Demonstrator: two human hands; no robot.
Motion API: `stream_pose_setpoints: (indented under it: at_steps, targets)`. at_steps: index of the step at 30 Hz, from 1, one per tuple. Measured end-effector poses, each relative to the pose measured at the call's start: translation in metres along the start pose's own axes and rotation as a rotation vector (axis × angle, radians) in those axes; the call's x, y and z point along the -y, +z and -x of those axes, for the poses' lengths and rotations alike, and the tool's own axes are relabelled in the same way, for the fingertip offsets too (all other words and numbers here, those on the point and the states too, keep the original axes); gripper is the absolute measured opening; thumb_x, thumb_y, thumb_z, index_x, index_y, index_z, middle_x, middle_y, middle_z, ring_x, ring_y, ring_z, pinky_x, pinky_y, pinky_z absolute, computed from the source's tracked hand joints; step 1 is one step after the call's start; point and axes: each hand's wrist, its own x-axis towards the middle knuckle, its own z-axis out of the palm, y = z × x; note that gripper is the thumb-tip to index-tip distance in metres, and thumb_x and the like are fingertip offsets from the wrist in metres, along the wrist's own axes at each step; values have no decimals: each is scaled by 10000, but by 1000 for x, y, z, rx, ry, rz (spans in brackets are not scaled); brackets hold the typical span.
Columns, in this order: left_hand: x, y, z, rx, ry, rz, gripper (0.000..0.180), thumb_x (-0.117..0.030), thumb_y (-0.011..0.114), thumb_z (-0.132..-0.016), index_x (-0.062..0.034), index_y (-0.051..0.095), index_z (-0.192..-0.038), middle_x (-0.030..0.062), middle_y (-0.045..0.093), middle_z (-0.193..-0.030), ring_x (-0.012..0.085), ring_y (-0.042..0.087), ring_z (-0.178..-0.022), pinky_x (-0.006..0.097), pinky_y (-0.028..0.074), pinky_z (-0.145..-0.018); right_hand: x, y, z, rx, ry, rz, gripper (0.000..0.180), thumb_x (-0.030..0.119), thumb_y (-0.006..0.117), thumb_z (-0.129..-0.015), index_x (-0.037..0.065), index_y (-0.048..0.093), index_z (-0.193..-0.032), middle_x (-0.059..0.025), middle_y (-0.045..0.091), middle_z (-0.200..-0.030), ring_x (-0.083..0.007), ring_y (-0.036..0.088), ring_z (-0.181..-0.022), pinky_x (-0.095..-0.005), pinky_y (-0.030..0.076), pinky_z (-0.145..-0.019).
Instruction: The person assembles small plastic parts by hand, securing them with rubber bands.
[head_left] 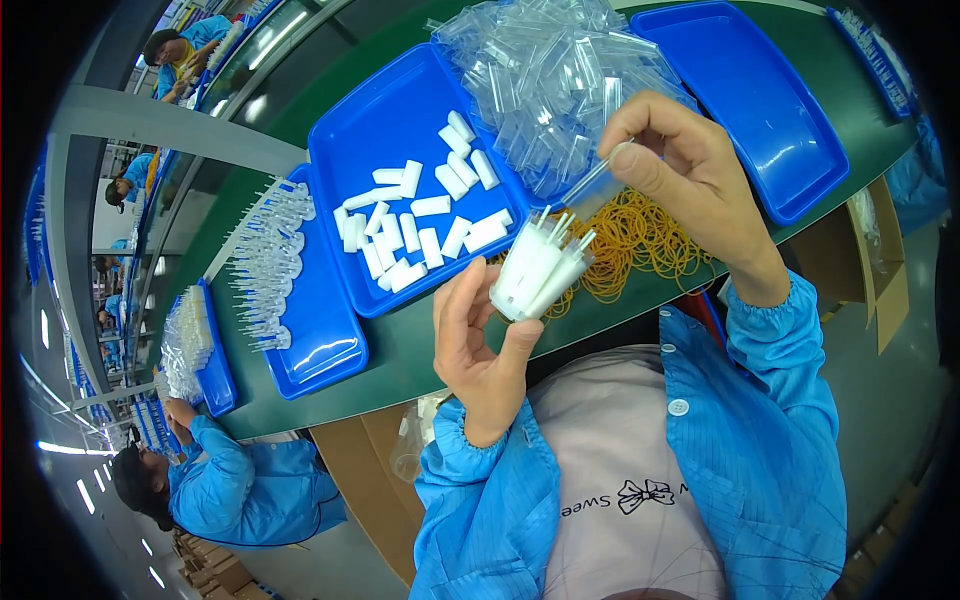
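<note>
My left hand point(482, 345) is closed around a bundle of white plastic pieces point(530, 275), with thin pale stems sticking up from its top. Above that bundle, my right hand point(690, 175) pinches a clear plastic sleeve point(597, 190) between thumb and fingertips. The sleeve's lower end is close to the stems; I cannot tell whether they touch. Left of the bundle, loose white blocks point(430, 206) lie scattered in a blue tray point(345, 120). A big heap of clear plastic sleeves point(560, 80) sits beyond my hands. Yellow rubber bands point(640, 245) are piled on the table behind the bundle.
Another blue tray point(750, 110) stands at the right of the green table point(300, 385). On the left, clear stemmed parts point(270, 260) fill part of a blue tray point(325, 345). A co-worker in blue point(235, 485) sits at the left; a cardboard box point(885, 270) is at the right.
</note>
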Motion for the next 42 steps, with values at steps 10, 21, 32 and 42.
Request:
stream_pose_setpoints:
  at_steps: [10,21,32,42]
  targets:
    - [-1,0,-1,-7,191,-234,551,-217,798,-713,-5,576,-1171,137,547,-1108,235,548,-1000,329,471,-830,0,8,5,158,113,-94,163,177,592,-894,17,559,-886,-28,541,-854,-76,500,-802,-225,412,-718]
    - [-26,-1,-17,211,294,-458,452,-88,754,-734,-15,605,-1155,134,474,-1096,224,541,-945,316,491,-797,0,5,3,162,143,-139,155,154,600,-887,6,556,-902,-31,547,-866,-78,507,-815,-229,422,-728]
    - [-24,-4,-13,233,305,-465,441,-72,758,-714,-45,632,-1135,126,470,-1085,213,532,-928,315,478,-794,1,9,4,132,102,-81,183,193,638,-863,17,604,-823,-10,591,-743,-66,550,-720,-226,453,-658]
    - [-17,-3,-21,293,264,-305,396,-129,763,-732,-28,647,-1097,109,435,-1080,202,529,-915,309,486,-776,-25,6,-11,201,-341,-29,154,158,626,-886,8,598,-907,-35,588,-861,-74,546,-786,-215,450,-694]
